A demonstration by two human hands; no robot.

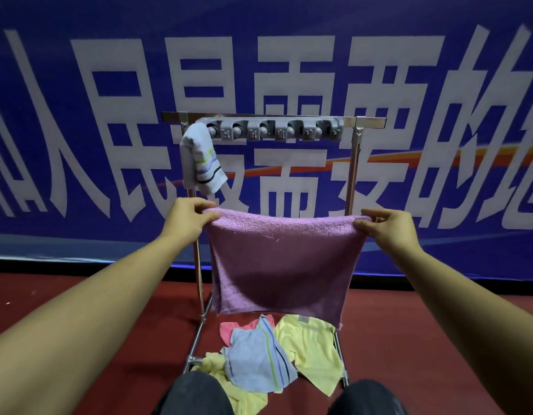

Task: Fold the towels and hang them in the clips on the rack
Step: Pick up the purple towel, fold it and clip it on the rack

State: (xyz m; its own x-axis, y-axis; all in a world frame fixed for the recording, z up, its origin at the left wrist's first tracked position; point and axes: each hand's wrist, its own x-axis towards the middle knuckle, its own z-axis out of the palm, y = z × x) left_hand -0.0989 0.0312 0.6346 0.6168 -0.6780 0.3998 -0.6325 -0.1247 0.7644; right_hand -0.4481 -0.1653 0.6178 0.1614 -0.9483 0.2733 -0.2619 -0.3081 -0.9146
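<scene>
I hold a purple towel stretched out in front of me, doubled over so the fold runs along the top. My left hand pinches its top left corner and my right hand pinches its top right corner. Behind it stands a metal rack with a grey strip of clips on its top bar. A folded blue-white striped towel hangs from the leftmost clip. The other clips hold nothing.
On the red floor at the rack's base lie loose towels: a light blue striped one, a yellow one, a pink one and another yellow one. A blue banner fills the wall behind. My knees show at the bottom edge.
</scene>
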